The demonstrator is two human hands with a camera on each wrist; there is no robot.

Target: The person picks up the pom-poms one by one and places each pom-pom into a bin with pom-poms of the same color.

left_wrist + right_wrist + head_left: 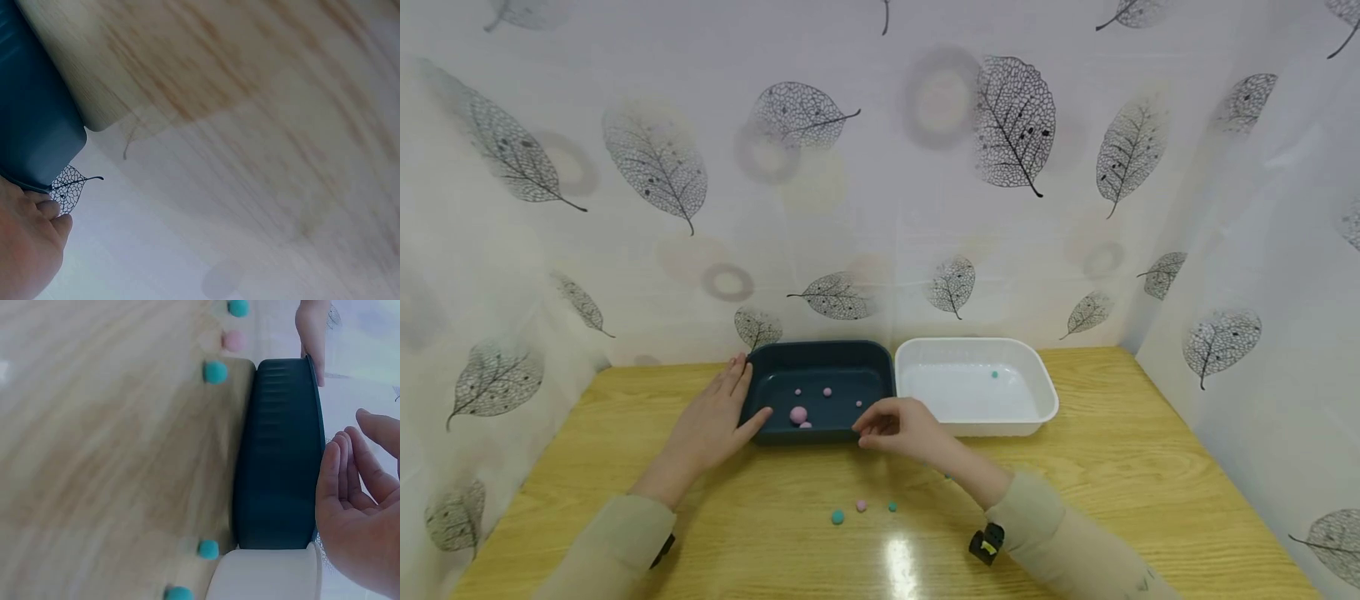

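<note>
A dark blue tray (pixel 820 437) stands at the back of the table with several pink balls (pixel 798 414) of different sizes inside. My left hand (pixel 711 421) rests along its left side, fingers stretched out and thumb over the front left corner. Over the front rim near the right corner is my right hand (pixel 904 427). In the right wrist view its fingers bend loosely, the thumb stands apart, and nothing shows between them. To the right, touching the dark tray, is a white tray (pixel 996 429) holding a small teal ball (pixel 995 374).
On the wooden table (pixel 760 533) in front lie a teal ball (pixel 838 517), a pink ball (pixel 861 506) and a smaller teal ball (pixel 892 507). Another teal ball (pixel 948 477) is partly hidden by the right wrist. A leaf-patterned curtain (pixel 880 208) encloses the back and sides.
</note>
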